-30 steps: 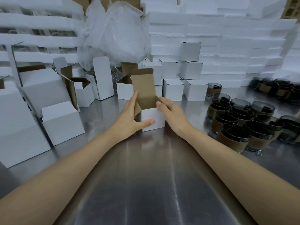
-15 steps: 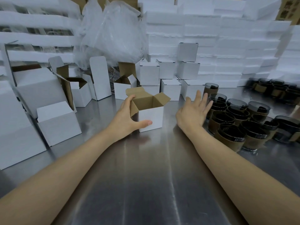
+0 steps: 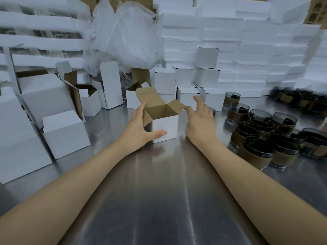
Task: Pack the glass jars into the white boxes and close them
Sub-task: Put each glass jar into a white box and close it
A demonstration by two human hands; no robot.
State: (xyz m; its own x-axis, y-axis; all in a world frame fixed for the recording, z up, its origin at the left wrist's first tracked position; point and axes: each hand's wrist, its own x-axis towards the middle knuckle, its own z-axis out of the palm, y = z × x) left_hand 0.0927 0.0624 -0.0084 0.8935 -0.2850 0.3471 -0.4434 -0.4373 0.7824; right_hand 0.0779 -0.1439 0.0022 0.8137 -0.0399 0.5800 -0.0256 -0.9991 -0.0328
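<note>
The brushed steel tabletop (image 3: 159, 191) is stretching away from the person's forearms. At its middle the left hand (image 3: 139, 128) is gripping the small white cardboard box with a brown inside (image 3: 166, 124), thumb pressing its front face, fingers curling at the left flap. The box is standing upright, flaps open. Just at its three o'clock the right hand (image 3: 200, 121) is hovering released, fingers spread, holding nothing. Farther toward three o'clock, dark glass jars in brown paper bands (image 3: 261, 135) are clustering on the table. At twelve o'clock closed white cube boxes (image 3: 207, 78) are sitting stacked, with a crumpled clear plastic bag (image 3: 127, 38) at eleven.
</note>
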